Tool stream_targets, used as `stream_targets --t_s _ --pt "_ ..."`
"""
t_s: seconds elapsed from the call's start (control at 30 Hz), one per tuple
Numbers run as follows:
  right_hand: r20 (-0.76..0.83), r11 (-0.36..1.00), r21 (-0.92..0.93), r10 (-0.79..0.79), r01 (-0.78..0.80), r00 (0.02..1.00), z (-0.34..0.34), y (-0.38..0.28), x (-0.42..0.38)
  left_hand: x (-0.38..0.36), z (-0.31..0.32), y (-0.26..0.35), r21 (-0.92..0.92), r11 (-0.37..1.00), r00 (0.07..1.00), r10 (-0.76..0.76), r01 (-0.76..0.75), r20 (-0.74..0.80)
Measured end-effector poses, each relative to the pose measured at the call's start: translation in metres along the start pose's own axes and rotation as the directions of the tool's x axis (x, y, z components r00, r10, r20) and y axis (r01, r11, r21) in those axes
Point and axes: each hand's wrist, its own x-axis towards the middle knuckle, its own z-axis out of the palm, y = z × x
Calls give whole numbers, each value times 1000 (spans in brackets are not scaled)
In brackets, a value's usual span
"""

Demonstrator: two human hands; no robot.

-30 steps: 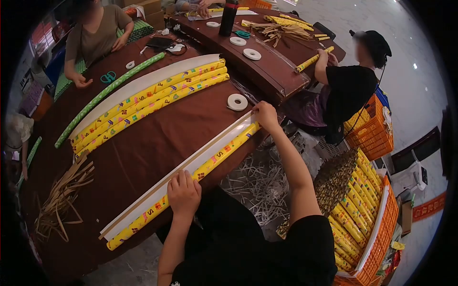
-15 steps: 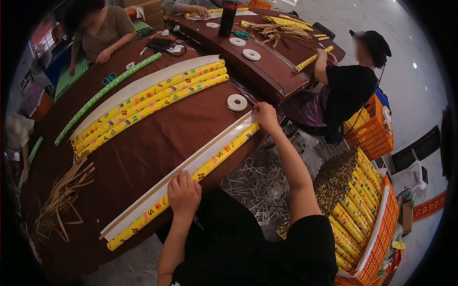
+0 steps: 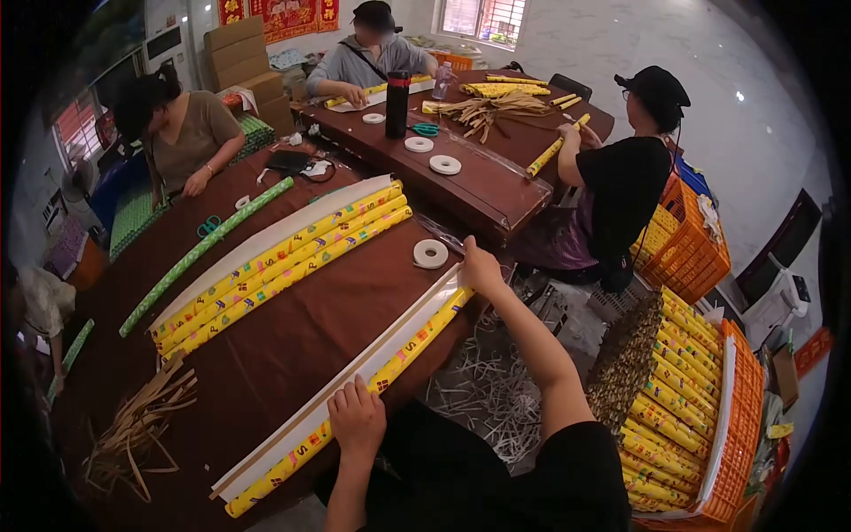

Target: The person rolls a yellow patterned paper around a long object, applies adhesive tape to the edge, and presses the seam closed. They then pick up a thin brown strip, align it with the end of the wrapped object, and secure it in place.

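A yellow patterned roll of wrapping paper (image 3: 417,348) lies slantwise along the table's near edge, its white inner side showing. A narrow brown strip (image 3: 301,417) runs lengthwise along that white flap. My left hand (image 3: 357,418) rests on the roll near its middle, fingers laid over it towards the strip. At the far end, my right hand (image 3: 481,269) is closed in a pinch by the end of the strip; what sits between its fingertips is hidden. Just left of it lies a white tape roll (image 3: 431,254).
Several yellow rolls (image 3: 292,257) and a green roll (image 3: 204,257) lie across the brown table (image 3: 266,372). Brown strips (image 3: 142,426) heap at left. An orange crate (image 3: 736,426) of yellow rolls stands at right; white shreds (image 3: 487,390) cover the floor. Other people work around the tables.
The view has tilted up, showing more of the room and the people at the far tables. Both hands keep about the same places on the roll.
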Motion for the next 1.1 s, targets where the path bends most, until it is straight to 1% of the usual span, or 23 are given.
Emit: stream_targets --t_s 0.07,0.1,0.13,0.17,0.2,0.23,0.27,0.3,0.33,0.4,0.47,0.5,0.53,0.6,0.67,0.7,0.73,0.8,0.83,0.9,0.97,1.0,1.1 --pt "46 999 21 50 -51 998 -6 -6 -2 1 -4 -2 -1 1000 999 29 -29 -21" --pt "35 998 29 49 -50 998 -9 -9 -4 1 -5 -3 -22 999 999 49 -49 -19" --pt "-112 1000 -7 -22 21 993 -11 -13 -6 1 -6 -4 -41 997 997 69 -70 -19" --pt "-254 995 -53 -95 84 962 -13 -17 -8 -1 -6 -5 -51 996 997 77 -77 7" --pt "-325 976 -132 -208 173 923 -24 -32 -13 -2 -6 -6 -71 994 997 82 -82 -1" --pt "-393 958 -90 -286 273 874 -31 -55 -20 -2 -6 -7 -92 992 996 86 -86 -7" --pt "-362 901 64 -380 430 851 -22 -68 -25 -2 -6 -6 -80 993 996 90 -91 -13" --pt "-274 807 210 -493 551 826 -19 -89 -35 -3 -6 -7 -71 992 995 99 -100 -16" --pt "-149 663 369 -650 652 745 -9 -108 -42 -3 -5 -7 -80 992 995 95 -96 -13" --pt "-56 438 426 -860 791 506 2 -141 -63 -4 -3 -8 -85 992 995 96 -97 -7" --pt "51 368 441 -921 819 387 24 -162 -74 -5 -2 -9 -95 992 996 88 -89 -20" --pt "152 366 434 -930 823 333 24 -172 -77 -5 -3 -9 -88 992 996 87 -88 -18" --pt "146 361 437 -932 824 331 22 -179 -77 -5 -5 -8 -92 992 996 83 -85 -26" --pt "328 396 418 -905 818 270 18 -190 -74 -5 -7 -7 -95 992 996 81 -83 -35" --pt "364 401 450 -898 798 246 12 -196 -70 -5 -8 -5 -176 983 998 43 -51 -48" --pt "399 408 482 -890 775 219 8 -198 -69 -6 -7 -5 -178 983 998 44 -51 -46" --pt "401 410 483 -889 774 220 3 -202 -66 -7 -4 -6 -174 983 998 48 -55 -44" --pt "532 431 465 -834 773 145 -4 -208 -63 -9 -4 -7 -168 984 998 52 -58 -41" --pt "529 429 467 -836 773 144 0 -208 -63 -9 -5 -7 -160 985 997 65 -70 -35" --pt "522 483 580 -839 656 157 6 -209 -60 -7 -10 -6 -145 986 996 77 -81 -32" --pt "515 471 600 -846 647 139 2 -210 -59 -6 -19 -2 -214 975 998 61 -63 -17" --pt "513 464 617 -850 635 123 -4 -211 -58 -6 -18 -3 -213 975 998 63 -65 -20" --pt "494 461 625 -859 630 138 -11 -210 -58 -9 -14 -8 -221 972 997 81 -81 -6"
